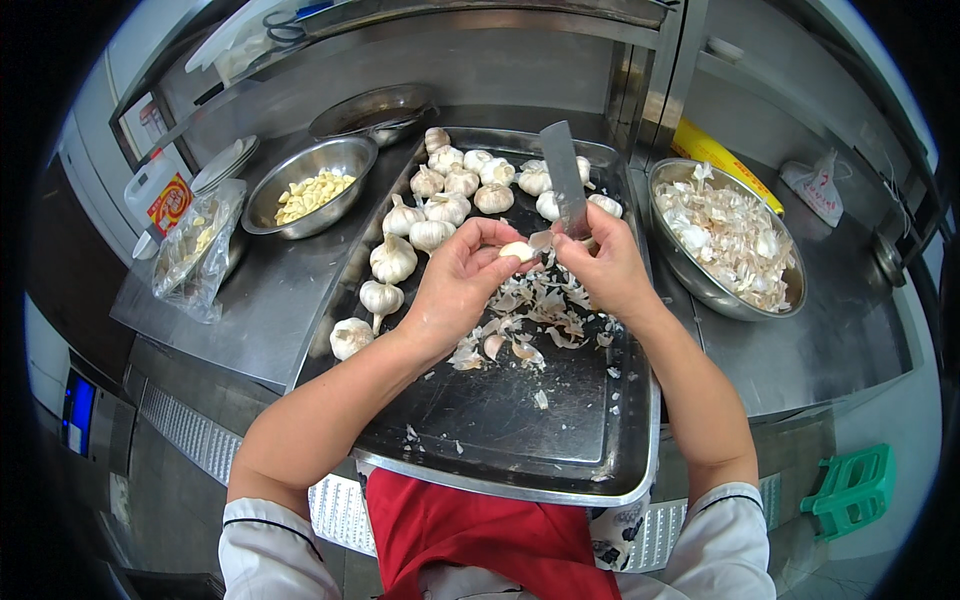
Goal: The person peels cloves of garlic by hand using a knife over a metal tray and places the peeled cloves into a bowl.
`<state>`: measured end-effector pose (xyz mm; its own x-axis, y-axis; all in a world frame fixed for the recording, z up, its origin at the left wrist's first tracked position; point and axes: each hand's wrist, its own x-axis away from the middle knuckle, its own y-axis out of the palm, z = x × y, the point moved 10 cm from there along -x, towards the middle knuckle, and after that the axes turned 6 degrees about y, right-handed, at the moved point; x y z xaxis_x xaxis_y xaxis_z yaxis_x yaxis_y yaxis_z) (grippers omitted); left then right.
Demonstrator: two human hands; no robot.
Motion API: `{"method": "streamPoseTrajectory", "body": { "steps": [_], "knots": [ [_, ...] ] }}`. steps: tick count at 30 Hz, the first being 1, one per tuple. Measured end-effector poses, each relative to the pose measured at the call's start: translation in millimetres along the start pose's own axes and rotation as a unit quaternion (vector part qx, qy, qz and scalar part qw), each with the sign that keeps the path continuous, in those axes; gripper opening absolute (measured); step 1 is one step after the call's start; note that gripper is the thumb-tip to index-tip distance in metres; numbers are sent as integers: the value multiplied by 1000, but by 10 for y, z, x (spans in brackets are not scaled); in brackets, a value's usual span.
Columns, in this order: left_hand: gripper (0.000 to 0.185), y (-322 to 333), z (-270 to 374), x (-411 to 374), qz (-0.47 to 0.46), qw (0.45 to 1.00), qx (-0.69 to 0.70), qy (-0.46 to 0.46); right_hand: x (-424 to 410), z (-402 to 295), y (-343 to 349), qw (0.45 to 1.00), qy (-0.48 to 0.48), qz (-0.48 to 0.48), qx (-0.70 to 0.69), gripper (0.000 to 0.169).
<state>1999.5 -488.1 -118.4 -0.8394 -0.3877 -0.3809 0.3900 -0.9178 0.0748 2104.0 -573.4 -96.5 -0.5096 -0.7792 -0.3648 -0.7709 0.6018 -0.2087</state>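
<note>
Between the thumb and fingers of my left hand (472, 274) is a garlic clove (517, 251), pale and mostly bare. My right hand (607, 262) grips a knife with a broad rectangular blade (564, 176) that points up and away from me; its handle is hidden in the fist. A flap of garlic skin (540, 240) is at my right thumb, beside the clove. Both hands are above a dark metal tray (495, 420). Whole garlic bulbs (448, 208) line its far and left sides. Loose skins and a few unpeeled cloves (493, 346) lie below my hands.
Left of the tray, a steel bowl (262, 206) holds peeled cloves, near a plastic bag (214, 259) and a white jug (157, 191). A steel bowl (667, 247) of garlic skins stands at right, before a yellow roll (724, 161). A green stool (851, 491) is on the floor.
</note>
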Motion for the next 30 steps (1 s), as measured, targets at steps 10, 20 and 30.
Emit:
{"method": "streamPoseTrajectory", "body": {
  "steps": [10, 20, 30],
  "knots": [
    [21, -51, 99, -5, 1, 998, -24, 63, -72, 105, -353, 989, -11, 104, -102, 9],
    [22, -105, 23, 14, 19, 1000, 19, 8, -27, 0, 50, 999, -19, -22, 41, 19],
    [22, -28, 16, 21, 10, 1000, 5, -12, 32, -79, 134, 995, -60, -36, 66, 13]
  ]
}}
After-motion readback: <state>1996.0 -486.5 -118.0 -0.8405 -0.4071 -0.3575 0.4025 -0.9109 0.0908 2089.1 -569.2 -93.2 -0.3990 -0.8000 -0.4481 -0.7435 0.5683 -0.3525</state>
